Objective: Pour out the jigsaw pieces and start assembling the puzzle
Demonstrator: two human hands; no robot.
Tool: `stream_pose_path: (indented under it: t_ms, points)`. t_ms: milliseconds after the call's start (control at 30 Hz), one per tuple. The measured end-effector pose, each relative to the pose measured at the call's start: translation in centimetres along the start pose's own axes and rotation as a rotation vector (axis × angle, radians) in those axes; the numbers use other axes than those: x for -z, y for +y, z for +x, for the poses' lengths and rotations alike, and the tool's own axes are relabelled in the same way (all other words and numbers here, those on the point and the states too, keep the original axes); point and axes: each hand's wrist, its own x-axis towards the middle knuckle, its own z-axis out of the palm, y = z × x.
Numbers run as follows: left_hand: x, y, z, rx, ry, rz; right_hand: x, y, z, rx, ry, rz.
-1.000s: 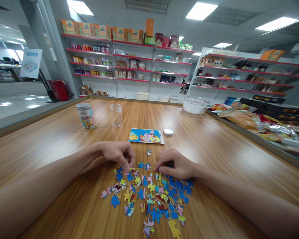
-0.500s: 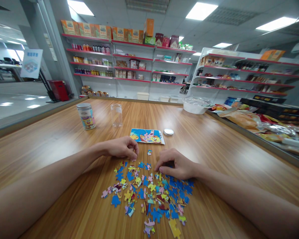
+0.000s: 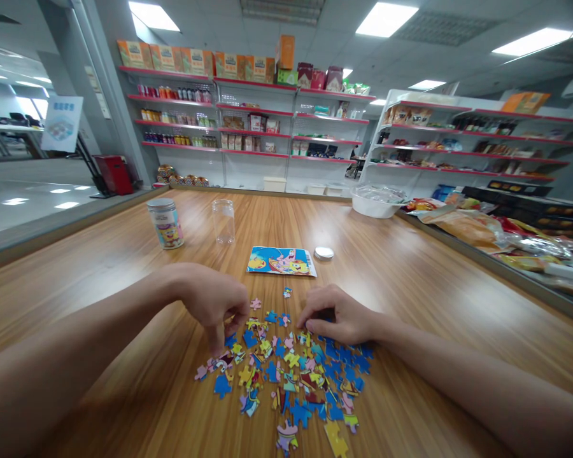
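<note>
Loose jigsaw puzzle pieces, mostly blue, yellow and pink, are spread over the wooden table in front of me. My left hand is over the left edge of the spread, its index finger pointing down at pink pieces and its other fingers bent. Loosely curled, my right hand rests at the upper right of the pieces, a gap between thumb and fingers and nothing visible in it. A single pink piece and a small blue-and-white piece lie apart, below the cartoon picture sheet.
Beyond the sheet stand a printed can and a clear plastic jar. A round lid lies to the sheet's right. Farther back are a white bowl and packaged snacks. Stocked shelves line the background.
My left hand has moved left and toward me, from beside the pink piece above the spread, leaving that piece on the table. My right hand stays in place.
</note>
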Motion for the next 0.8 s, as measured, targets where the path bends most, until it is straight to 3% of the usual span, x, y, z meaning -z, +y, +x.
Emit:
stream_pose_path:
  t_ms: [100, 267, 467, 700, 800]
  points:
    - [-0.7, 2.0, -0.4, 0.070, 0.075, 0.188, 0.0, 0.1, 0.0, 0.001, -0.003, -0.002]
    - [-1.4, 3.5, -0.2, 0.132, 0.136, 0.280, 0.0, 0.2, -0.1, -0.005, -0.016, 0.006]
    - [-1.4, 3.8, -0.4, 0.119, 0.083, 0.299, 0.0, 0.3, -0.2, -0.009, -0.009, 0.006]
    - [-1.6, 3.7, -0.4, 0.166, 0.299, 0.350, 0.0, 0.2, -0.2, -0.005, -0.012, -0.008]
    - [-1.6, 3.9, -0.5, 0.193, 0.285, 0.376, 0.0, 0.2, -0.2, -0.007, -0.016, -0.010]
